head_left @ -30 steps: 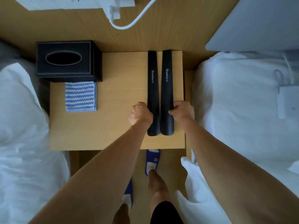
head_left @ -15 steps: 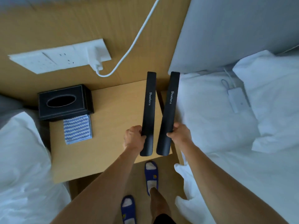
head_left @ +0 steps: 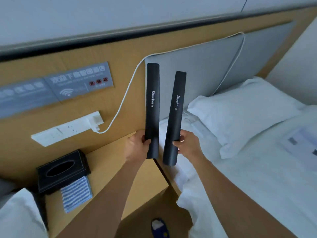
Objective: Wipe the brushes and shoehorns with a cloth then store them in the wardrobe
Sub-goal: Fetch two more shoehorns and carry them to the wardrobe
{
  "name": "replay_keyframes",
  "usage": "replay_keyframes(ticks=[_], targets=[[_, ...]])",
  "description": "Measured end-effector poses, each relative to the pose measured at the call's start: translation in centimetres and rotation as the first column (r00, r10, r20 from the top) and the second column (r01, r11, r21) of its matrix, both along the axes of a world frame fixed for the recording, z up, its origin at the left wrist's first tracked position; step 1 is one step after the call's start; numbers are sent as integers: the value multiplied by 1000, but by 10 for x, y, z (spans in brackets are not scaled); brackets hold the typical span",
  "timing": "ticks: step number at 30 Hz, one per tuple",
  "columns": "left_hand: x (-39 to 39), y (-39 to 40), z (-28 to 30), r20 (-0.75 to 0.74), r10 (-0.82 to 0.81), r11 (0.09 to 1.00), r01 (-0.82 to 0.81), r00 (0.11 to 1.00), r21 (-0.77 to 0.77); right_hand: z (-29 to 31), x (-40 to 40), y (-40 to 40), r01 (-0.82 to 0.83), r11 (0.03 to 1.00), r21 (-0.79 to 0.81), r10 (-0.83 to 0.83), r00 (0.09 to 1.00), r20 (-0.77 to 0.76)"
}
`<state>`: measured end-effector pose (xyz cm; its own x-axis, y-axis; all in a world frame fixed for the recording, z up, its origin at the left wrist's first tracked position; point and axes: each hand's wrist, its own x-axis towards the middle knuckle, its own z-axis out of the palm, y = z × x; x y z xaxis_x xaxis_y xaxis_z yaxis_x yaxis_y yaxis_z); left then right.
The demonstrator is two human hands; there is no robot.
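Observation:
Two long black shoehorns, each printed "Shoehorn", are held upright in the air above the wooden nightstand. My left hand grips the left shoehorn near its lower end. My right hand grips the right shoehorn, which leans slightly to the right. A blue-and-white striped cloth lies folded on the nightstand's left side, in front of the tissue box. No brushes and no wardrobe are in view.
A black tissue box stands at the nightstand's back left. White beds flank it, with a pillow on the right bed. A wall socket strip with a plugged charger and white cable is on the wooden headboard panel.
Both shoehorns were lifted off the nightstand and raised upright, one in each hand. The view tilted up and turned right, toward the headboard and right bed.

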<state>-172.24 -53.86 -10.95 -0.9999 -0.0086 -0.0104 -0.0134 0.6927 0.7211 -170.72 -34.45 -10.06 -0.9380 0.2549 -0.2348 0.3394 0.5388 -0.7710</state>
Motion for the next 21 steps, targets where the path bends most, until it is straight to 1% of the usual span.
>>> replay_keyframes(ticks=[4, 7, 10, 14, 18, 21], targets=[[6, 0, 78, -170, -49, 999, 45, 984, -28, 83, 21, 4, 64, 998, 24, -59, 984, -168], [15, 12, 135, -268, -131, 989, 143, 955, 26, 147, 45, 12, 113, 993, 47, -93, 946, -310], [31, 30, 186, -364, -177, 970, 224, 914, 92, 206, 74, 25, 148, 984, 104, -90, 901, -424], [55, 60, 242, -479, -220, 927, 335, 850, 169, 269, 122, 50, 212, 967, 139, -113, 853, -510], [86, 100, 287, -507, -316, 858, 469, 802, 207, 313, 179, 81, 330, 934, 138, -200, 801, -564], [117, 134, 308, -528, -376, 816, 542, 761, 200, 334, 225, 106, 407, 901, 151, -248, 769, -589]])
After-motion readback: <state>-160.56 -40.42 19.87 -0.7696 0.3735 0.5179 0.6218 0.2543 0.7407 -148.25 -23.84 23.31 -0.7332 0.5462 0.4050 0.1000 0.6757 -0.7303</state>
